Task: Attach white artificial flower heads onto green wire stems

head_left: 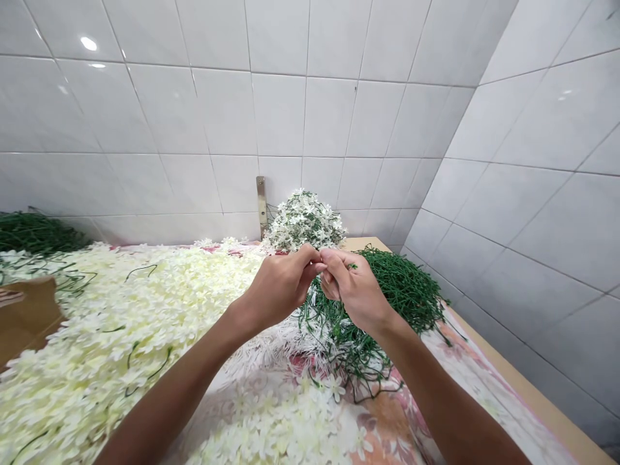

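Observation:
My left hand point(285, 278) and my right hand point(356, 287) meet fingertip to fingertip in front of me, both pinched closed. A bit of green plastic flower stem point(353, 266) pokes out between the fingers of my right hand. What my left fingertips pinch is hidden. Just behind and below my right hand lies a heap of green stems point(407, 284). Under my hands is a pile of thin white strands point(264, 352). Loose white artificial flower heads point(285, 426) lie nearer to me, and a much larger spread of cream-white flower heads point(159, 303) covers the left side.
A bunch of white flowers on green stems point(305, 219) stands against the tiled wall point(329, 116), beside a metal strip point(261, 206). At the left are more green stems point(36, 232) and a brown cardboard piece point(29, 316). Patterned cloth point(387, 420) covers the table.

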Demonstrator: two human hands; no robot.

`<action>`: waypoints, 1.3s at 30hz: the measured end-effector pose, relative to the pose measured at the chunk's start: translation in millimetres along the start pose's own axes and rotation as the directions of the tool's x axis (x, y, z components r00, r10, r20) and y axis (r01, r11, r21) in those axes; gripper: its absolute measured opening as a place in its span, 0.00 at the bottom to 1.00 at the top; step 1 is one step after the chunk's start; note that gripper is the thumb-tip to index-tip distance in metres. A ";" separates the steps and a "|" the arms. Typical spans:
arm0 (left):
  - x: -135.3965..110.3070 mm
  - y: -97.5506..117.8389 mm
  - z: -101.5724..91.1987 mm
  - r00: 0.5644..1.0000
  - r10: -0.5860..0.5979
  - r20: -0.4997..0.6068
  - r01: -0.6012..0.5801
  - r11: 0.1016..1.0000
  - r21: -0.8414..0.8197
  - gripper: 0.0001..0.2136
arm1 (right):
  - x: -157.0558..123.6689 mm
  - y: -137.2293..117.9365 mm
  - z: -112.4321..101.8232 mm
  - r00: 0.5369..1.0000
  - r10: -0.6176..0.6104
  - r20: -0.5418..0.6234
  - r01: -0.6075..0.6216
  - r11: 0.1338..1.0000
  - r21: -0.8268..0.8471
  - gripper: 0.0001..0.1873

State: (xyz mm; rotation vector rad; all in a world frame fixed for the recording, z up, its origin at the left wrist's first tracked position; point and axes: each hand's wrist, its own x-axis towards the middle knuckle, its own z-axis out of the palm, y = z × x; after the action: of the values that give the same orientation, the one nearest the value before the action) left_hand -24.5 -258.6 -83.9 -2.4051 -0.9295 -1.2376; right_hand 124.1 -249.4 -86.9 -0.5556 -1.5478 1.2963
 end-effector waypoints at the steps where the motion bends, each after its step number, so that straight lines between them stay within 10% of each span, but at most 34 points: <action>1: 0.2 0.1 0.4 1.000 0.023 -0.010 -0.023 0.999 0.035 0.08 | -0.5 -0.1 0.8 1.000 0.010 0.007 -0.010 1.000 0.010 0.26; 6: -0.7 1.4 8.9 0.989 0.107 -0.102 -0.089 0.982 0.168 0.08 | -4.3 0.4 8.0 0.990 0.040 -0.135 -0.043 0.999 -0.015 0.27; 19: 3.6 12.7 3.6 0.988 -0.154 0.002 0.151 0.962 -0.226 0.10 | -10.7 -2.0 8.9 0.990 -0.018 -0.142 -0.001 0.990 -0.138 0.26; 33: 6.3 10.5 -3.5 0.894 -0.286 0.345 0.411 0.220 -0.884 0.15 | -12.1 -12.3 8.1 0.989 0.136 -0.053 -0.116 0.954 0.278 0.26; 39: 10.9 8.7 -24.3 0.876 -0.409 0.255 0.375 0.246 -0.894 0.15 | -1.7 -36.1 -37.5 0.953 -0.021 -0.302 0.057 0.992 0.111 0.26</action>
State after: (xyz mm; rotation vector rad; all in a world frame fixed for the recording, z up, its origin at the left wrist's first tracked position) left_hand -29.2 -273.0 -60.3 -2.9921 -1.0040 -2.6070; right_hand 166.7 -245.2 -57.3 -0.6124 -1.2171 1.2025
